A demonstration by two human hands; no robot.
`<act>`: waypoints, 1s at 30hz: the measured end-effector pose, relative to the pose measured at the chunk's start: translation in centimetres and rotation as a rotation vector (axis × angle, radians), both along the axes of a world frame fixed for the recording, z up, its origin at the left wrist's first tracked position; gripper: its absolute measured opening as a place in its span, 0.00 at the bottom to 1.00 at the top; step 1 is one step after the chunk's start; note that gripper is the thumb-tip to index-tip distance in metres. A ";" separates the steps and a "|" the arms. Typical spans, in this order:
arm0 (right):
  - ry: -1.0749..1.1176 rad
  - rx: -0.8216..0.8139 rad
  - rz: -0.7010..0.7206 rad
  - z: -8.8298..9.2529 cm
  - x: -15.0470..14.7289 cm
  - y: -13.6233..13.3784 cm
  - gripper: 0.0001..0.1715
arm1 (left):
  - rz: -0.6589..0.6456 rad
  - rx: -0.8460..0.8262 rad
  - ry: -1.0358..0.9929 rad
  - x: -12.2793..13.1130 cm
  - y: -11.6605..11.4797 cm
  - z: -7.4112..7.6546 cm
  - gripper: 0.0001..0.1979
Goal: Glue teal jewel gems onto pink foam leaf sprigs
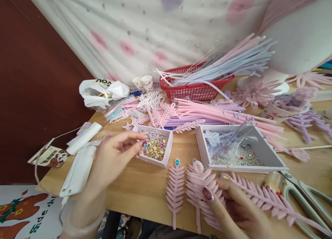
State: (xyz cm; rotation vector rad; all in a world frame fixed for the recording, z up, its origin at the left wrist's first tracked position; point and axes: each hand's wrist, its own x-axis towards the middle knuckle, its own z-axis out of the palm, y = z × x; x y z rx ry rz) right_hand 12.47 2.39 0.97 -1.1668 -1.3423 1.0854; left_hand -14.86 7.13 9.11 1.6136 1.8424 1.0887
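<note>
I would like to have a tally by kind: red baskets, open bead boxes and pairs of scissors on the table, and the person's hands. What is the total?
Red baskets: 1, the red basket
Open bead boxes: 2, the smaller box and the larger box
Pairs of scissors: 1, the scissors
Hands: 2, left hand and right hand
Total: 6

Through the head camera I see the left hand over the small white box of beads, its thumb and fingertips close together; I cannot tell whether they pinch anything. The right hand holds a pink leaf slanting off to the right. I have another leaf, tipped with a blue gem, lying on the wooden table, and scissors near the larger box.
</note>
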 end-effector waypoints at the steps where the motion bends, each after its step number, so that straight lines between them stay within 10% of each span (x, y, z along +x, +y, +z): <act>1: -0.008 -0.001 -0.001 0.0 -0.1 0.0 0.17 | 0.051 0.058 -0.092 1.2 -1.0 -0.4 0.07; 5: -0.051 0.004 -0.009 0.0 -0.2 -0.3 0.12 | 0.250 0.217 -0.386 5.4 -4.1 -2.1 0.04; 13: -0.109 0.047 -0.068 -0.3 0.0 -1.0 0.06 | 0.233 0.174 -0.714 6.9 -6.4 -5.6 0.14; 20: -0.199 0.252 -0.016 -0.2 0.0 -0.5 0.09 | -0.148 0.499 -0.188 6.1 -5.7 -5.0 0.06; 30: -0.269 0.301 0.012 0.2 0.5 -0.9 0.11 | -0.265 0.599 0.054 8.1 -4.3 -4.4 0.08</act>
